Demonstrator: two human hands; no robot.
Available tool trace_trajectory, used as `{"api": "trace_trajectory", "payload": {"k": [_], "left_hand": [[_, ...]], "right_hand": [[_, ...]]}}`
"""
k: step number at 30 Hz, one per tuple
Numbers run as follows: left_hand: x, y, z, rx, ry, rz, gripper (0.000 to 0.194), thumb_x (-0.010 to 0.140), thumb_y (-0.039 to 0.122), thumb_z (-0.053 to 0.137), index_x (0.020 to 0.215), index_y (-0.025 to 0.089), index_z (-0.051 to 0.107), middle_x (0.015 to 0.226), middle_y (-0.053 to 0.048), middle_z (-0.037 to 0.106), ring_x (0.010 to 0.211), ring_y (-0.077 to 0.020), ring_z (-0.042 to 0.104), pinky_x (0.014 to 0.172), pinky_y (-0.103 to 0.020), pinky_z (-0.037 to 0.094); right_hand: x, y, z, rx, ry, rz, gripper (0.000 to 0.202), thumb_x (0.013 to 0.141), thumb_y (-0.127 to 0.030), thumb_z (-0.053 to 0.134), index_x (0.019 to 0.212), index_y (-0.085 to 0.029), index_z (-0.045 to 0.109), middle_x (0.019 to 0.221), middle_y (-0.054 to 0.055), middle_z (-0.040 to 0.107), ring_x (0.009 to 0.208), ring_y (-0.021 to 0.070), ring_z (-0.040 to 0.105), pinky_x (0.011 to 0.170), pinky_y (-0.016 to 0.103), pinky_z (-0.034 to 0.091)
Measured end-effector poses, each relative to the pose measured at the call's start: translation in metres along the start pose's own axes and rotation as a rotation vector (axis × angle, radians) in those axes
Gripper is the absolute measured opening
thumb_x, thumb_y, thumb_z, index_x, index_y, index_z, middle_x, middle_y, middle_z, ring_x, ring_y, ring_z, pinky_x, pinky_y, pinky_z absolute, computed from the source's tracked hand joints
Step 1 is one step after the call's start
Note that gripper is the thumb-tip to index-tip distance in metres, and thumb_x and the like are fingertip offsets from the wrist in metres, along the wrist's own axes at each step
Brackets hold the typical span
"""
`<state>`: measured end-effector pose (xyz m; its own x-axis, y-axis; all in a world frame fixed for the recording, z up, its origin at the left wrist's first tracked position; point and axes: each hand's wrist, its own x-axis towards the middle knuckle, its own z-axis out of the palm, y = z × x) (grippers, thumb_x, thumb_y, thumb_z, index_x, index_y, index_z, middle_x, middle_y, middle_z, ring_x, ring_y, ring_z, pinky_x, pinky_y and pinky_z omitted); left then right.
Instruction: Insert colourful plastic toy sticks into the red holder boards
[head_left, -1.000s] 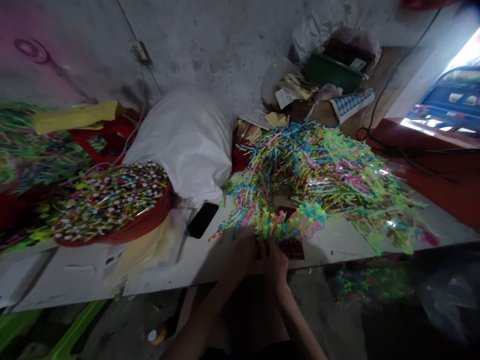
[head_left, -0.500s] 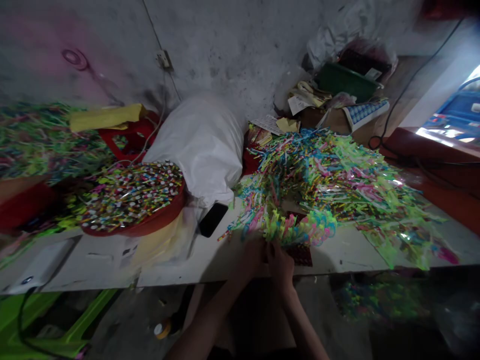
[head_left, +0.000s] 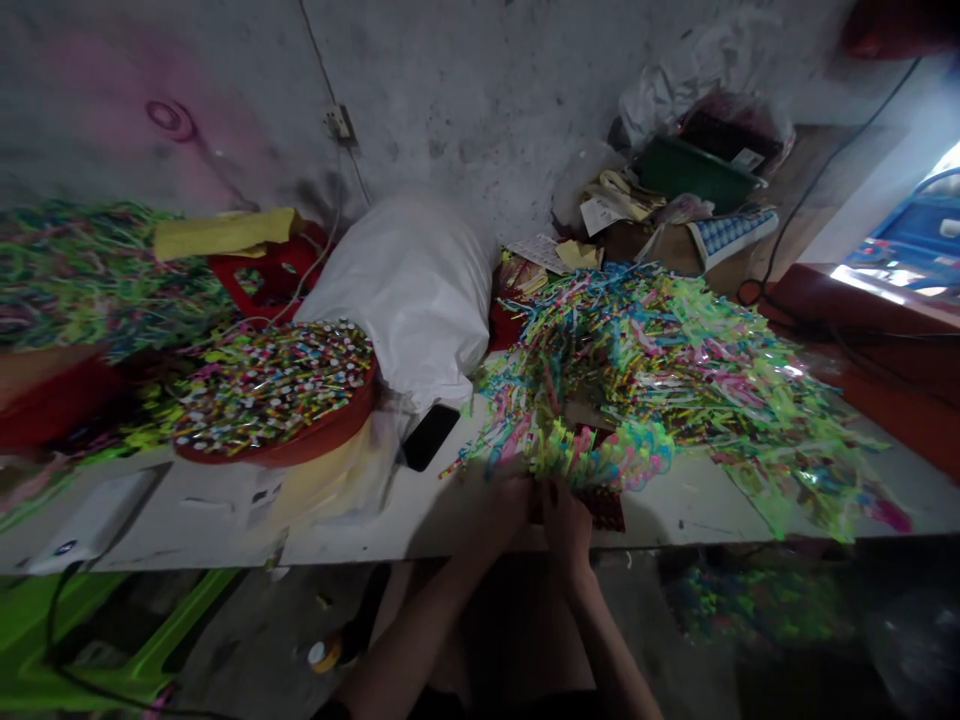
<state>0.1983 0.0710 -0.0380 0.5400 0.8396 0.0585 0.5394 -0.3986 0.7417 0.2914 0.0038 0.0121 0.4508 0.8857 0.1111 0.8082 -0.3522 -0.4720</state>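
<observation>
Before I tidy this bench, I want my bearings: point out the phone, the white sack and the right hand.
Phone (head_left: 431, 437), head view: middle of its dark face.
White sack (head_left: 411, 295), head view: middle of its front.
Right hand (head_left: 568, 522), head view: back of the hand.

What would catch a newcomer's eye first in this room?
Probably the big heap of multicoloured plastic strips and sticks on the right of the white tabletop, with a row of bright frilly pieces at its near edge. Next, the bulging white sack left of the heap, and the red basin of white-tipped sticks farther left.
</observation>
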Motion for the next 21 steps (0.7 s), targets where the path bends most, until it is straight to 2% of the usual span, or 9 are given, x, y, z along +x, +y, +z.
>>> {"api": "trace_trajectory", "payload": {"k": [3, 6, 8, 10, 12, 15, 18, 21], "left_hand": [[-0.003, 0.000, -0.001, 0.034, -0.014, -0.007, 0.025, 0.082, 0.018, 0.043, 0.080, 0.016, 0.068, 0.082, -0.010, 0.069, 0.073, -0.0199, 0.061, 0.070, -0.030, 0.046], [-0.009, -0.005, -0.014, 0.064, -0.003, -0.050, 0.025, 0.084, 0.021, 0.044, 0.093, 0.019, 0.067, 0.090, -0.005, 0.070, 0.079, -0.0188, 0.063, 0.074, -0.028, 0.049], [-0.013, -0.014, -0.032, 0.125, 0.064, -0.128, 0.029, 0.086, 0.022, 0.041, 0.104, 0.018, 0.064, 0.102, -0.006, 0.068, 0.093, -0.0196, 0.061, 0.084, -0.030, 0.047], [-0.014, -0.026, -0.054, 0.221, 0.157, -0.241, 0.032, 0.087, 0.021, 0.041, 0.113, 0.014, 0.058, 0.118, -0.013, 0.060, 0.110, -0.0234, 0.053, 0.095, -0.036, 0.040], [-0.012, -0.038, -0.074, 0.313, 0.205, -0.359, 0.033, 0.086, 0.021, 0.043, 0.116, 0.011, 0.054, 0.122, -0.018, 0.056, 0.114, -0.0280, 0.048, 0.096, -0.041, 0.036], [-0.006, -0.048, -0.093, 0.389, 0.166, -0.459, 0.027, 0.084, 0.025, 0.048, 0.105, 0.011, 0.058, 0.107, -0.017, 0.062, 0.100, -0.0282, 0.057, 0.085, -0.038, 0.041], [-0.001, -0.048, -0.096, 0.424, 0.125, -0.480, 0.023, 0.084, 0.026, 0.048, 0.097, 0.012, 0.060, 0.104, -0.014, 0.063, 0.094, -0.0259, 0.060, 0.077, -0.032, 0.043], [-0.001, -0.044, -0.096, 0.439, 0.128, -0.493, 0.022, 0.082, 0.024, 0.049, 0.099, 0.013, 0.059, 0.109, -0.014, 0.060, 0.092, -0.0249, 0.060, 0.073, -0.030, 0.042]], "right_hand": [[-0.011, 0.013, 0.009, 0.087, 0.009, -0.061, 0.045, 0.094, -0.043, 0.028, 0.095, -0.018, 0.066, 0.068, 0.007, 0.070, 0.055, 0.0153, 0.063, 0.047, 0.021, 0.031], [-0.037, 0.040, 0.023, 0.192, 0.009, -0.116, 0.055, 0.093, -0.050, 0.021, 0.093, -0.018, 0.067, 0.068, 0.009, 0.070, 0.055, 0.0166, 0.064, 0.047, 0.022, 0.033], [-0.058, 0.060, 0.031, 0.225, 0.024, -0.096, 0.057, 0.092, -0.054, 0.022, 0.099, -0.019, 0.067, 0.069, 0.010, 0.070, 0.058, 0.0194, 0.066, 0.048, 0.023, 0.035], [-0.074, 0.078, 0.035, 0.240, 0.014, -0.046, 0.057, 0.091, -0.056, 0.023, 0.099, -0.021, 0.067, 0.069, 0.010, 0.071, 0.063, 0.0224, 0.067, 0.048, 0.024, 0.036], [-0.083, 0.088, 0.034, 0.244, -0.016, -0.006, 0.054, 0.090, -0.056, 0.025, 0.099, -0.024, 0.068, 0.069, 0.009, 0.071, 0.065, 0.0244, 0.068, 0.048, 0.024, 0.036], [-0.085, 0.091, 0.031, 0.274, -0.054, 0.003, 0.050, 0.090, -0.055, 0.027, 0.095, -0.027, 0.069, 0.071, 0.007, 0.072, 0.064, 0.0238, 0.068, 0.049, 0.024, 0.039], [-0.084, 0.085, 0.032, 0.289, -0.049, 0.002, 0.050, 0.089, -0.055, 0.029, 0.088, -0.027, 0.070, 0.069, 0.006, 0.072, 0.061, 0.0221, 0.068, 0.049, 0.023, 0.039], [-0.086, 0.079, 0.039, 0.291, -0.013, 0.017, 0.054, 0.089, -0.057, 0.025, 0.084, -0.026, 0.069, 0.068, 0.007, 0.072, 0.061, 0.0216, 0.067, 0.049, 0.023, 0.039]]}}
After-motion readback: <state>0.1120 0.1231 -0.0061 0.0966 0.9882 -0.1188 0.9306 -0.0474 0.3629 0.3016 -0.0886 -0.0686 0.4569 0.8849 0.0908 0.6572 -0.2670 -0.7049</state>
